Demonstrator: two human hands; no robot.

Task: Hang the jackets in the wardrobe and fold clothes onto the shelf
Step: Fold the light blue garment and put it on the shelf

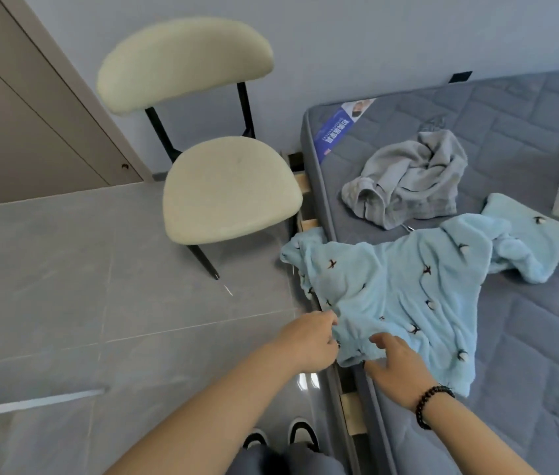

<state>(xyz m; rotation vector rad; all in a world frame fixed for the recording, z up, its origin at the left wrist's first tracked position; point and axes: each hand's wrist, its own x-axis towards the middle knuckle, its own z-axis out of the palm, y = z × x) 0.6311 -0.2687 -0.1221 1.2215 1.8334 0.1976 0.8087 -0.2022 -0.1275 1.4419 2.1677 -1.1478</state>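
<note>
At the near edge of the grey quilted mattress [528,337] I have both hands on the hem of the light blue fleece top with small dark embroidered marks [408,286]: my left hand [308,341] pinches the hem corner where it hangs off the side, my right hand [394,365] lies just beside it with fingers spread on the cloth, not clearly gripping. Risk one: part of the top droops over the mattress side toward the wooden bed slats [308,186], so a quick pull could snag it there or drop it on the floor. Risk two: only one hand has a real hold, so a lift would probably bunch the fleece rather than spread it flat for folding. One sleeve trails well out to the right and could drag. Crumpled grey sweatshirt [408,180] sits apart behind it, not touching as far as I can tell, still unfolded. Mattress is bare, soft, with a blue printed label [343,128] at its corner. Cream padded chair with black metal legs [226,190] stands just beside the bed on grey glossy floor tiles [65,269]; beige panelled door [24,125] at left, pale wall behind. No wardrobe interior or shelf in view.
</note>
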